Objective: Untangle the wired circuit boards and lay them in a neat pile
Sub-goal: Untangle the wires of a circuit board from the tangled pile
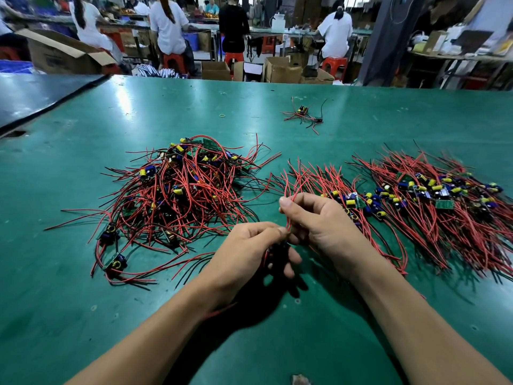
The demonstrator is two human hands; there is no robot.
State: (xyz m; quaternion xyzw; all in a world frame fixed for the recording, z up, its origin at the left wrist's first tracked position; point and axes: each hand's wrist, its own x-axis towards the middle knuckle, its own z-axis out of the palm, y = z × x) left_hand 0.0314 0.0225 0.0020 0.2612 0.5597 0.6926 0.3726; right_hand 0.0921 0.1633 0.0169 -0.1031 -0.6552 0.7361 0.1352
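Green table (138, 107) carries the tangle (177, 190), the neat pile (433, 207) to its right. Nearer me than the tangle, left hand (249, 254) curls round dark wires (276, 252); right hand (319, 220) pinches red wires (289, 218). I reckon a hard tug could tear a lead.

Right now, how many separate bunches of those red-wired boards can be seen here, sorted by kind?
Tangled heap: 1
Laid-out piles, side by side: 2
Small stray cluster, far across the table: 1
Bunch pinched between left hand and right hand: 1
Total: 5
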